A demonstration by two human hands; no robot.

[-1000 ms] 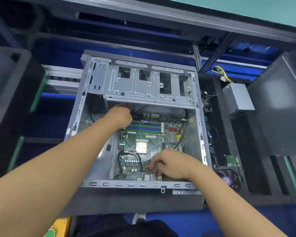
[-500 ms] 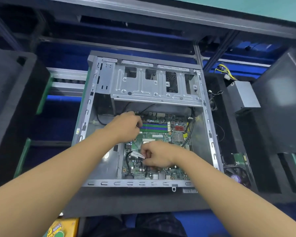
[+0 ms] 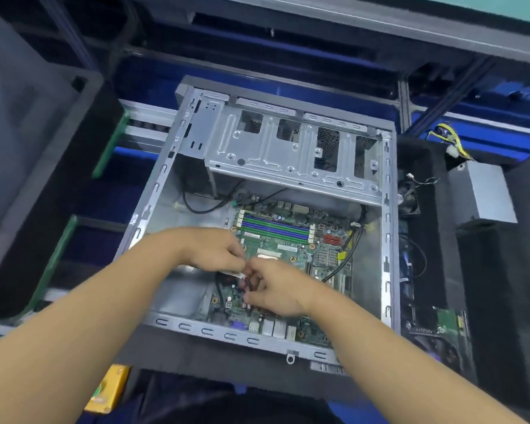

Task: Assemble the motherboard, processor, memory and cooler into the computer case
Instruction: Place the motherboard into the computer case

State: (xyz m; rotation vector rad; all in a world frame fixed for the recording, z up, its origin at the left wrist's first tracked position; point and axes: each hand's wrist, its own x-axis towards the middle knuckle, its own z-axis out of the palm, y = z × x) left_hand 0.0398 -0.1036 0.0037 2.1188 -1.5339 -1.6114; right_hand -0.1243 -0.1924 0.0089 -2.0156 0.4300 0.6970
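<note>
A grey metal computer case (image 3: 387,240) lies open on its side. A green motherboard (image 3: 291,249) sits on its floor, with blue and green memory slots (image 3: 274,228) at the far end and the processor socket (image 3: 268,255) in the middle. My left hand (image 3: 214,250) and my right hand (image 3: 276,289) meet over the board's near-left part. Both pinch a small white cable connector (image 3: 234,273) with a black cable (image 3: 219,289) looping below it. Part of the socket and board is hidden under my hands.
The drive cage (image 3: 288,154) spans the case's far half. Black cables run along the board's right side (image 3: 346,258). Black foam trays stand left (image 3: 28,166) and right (image 3: 478,270); the right one holds a grey power supply (image 3: 490,194), a fan cooler (image 3: 432,347) and a small fan (image 3: 409,200).
My left hand came back from under the drive cage toward the board's middle. My right hand rose from the near edge to meet it, and both now pinch the white connector.
</note>
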